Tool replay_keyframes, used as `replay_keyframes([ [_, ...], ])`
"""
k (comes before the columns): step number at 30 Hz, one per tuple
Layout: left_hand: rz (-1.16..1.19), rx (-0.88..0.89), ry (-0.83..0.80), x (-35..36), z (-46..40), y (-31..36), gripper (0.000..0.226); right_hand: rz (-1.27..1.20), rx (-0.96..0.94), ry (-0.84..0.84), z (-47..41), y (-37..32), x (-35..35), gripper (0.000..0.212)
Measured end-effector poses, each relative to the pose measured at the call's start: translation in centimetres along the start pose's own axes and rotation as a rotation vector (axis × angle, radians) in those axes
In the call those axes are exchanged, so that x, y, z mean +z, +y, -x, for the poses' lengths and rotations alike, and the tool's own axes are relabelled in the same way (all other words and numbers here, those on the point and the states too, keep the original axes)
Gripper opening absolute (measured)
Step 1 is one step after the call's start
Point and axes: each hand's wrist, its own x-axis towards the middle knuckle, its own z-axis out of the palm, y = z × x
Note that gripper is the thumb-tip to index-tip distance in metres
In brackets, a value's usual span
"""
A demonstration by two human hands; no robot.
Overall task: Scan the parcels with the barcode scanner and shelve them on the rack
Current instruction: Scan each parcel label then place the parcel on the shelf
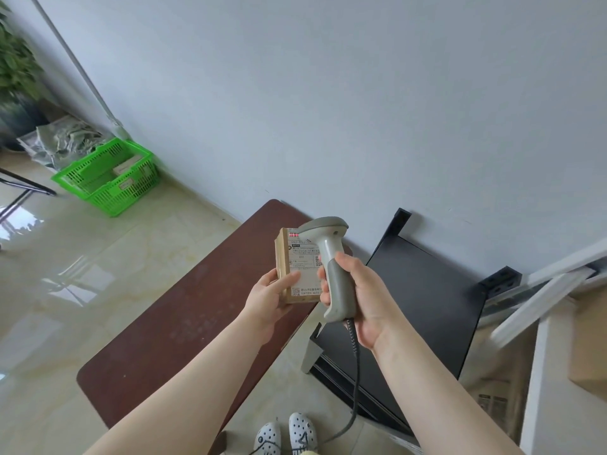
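Note:
My left hand [267, 297] holds a small brown cardboard parcel [290, 267] upright over the brown table, its white shipping label facing me. My right hand [361, 297] grips the handle of a grey barcode scanner [328, 254], whose head points down at the top of the label. A red scan line glows on the barcode near the label's top edge. The scanner's dark cable hangs down to the floor. The black rack [423, 307] stands to the right against the wall.
A long dark-brown table [177, 320] runs below my arms. A green plastic basket [108, 175] with more parcels sits on the floor at the left by the wall. Cardboard boxes [588, 336] and white frame pieces lie at the right. Glossy tiled floor spreads left.

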Motion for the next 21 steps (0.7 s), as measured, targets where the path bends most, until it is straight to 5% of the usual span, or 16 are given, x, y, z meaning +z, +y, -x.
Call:
replay_keyframes([
  [7,-0.02,-0.003,0.026,-0.2,-0.3,-0.1,0.047,0.052,-0.071,0.07,-0.6,0.3,-2.1,0.029],
  [15,-0.006,-0.011,0.036,0.1,-0.4,-0.8,0.041,0.317,-0.029,0.665,-5.6,3.3,-12.5,0.049],
  [21,-0.011,0.003,-0.016,1.8,0.3,-0.6,0.037,0.233,0.027,0.855,-8.1,4.9,-17.5,0.049],
])
